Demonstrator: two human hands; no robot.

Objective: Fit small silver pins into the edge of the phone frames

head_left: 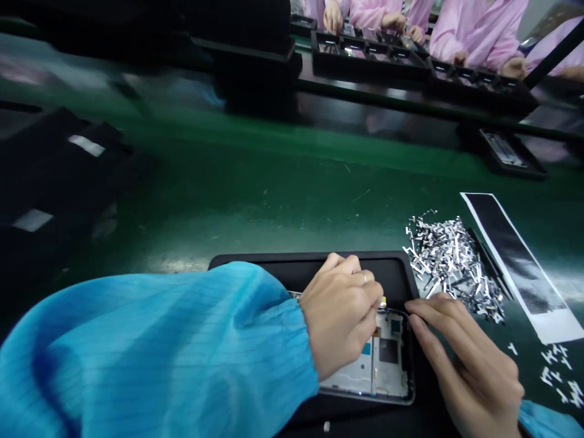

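A phone's metal middle frame (392, 365) lies in a black tray (255, 261). My left hand (342, 310), coming from a blue sleeve, is over the frame's upper part with its fingers curled closed; what they pinch is hidden. A small yellow piece (384, 301) shows by its fingertips at the frame's top edge. My right hand (465, 359) is at the tray's right side, close to the frame's upper right corner. Its thumb and forefinger are pressed together, and anything between them is too small to make out.
A heap of small silvery metal strips (451, 261) lies right of the tray. Beyond it is a black sheet with white borders (520, 261); small white pieces (561, 371) are scattered below. Dark trays (59, 176) stand left. Co-workers in pink (479, 30) work across the green bench.
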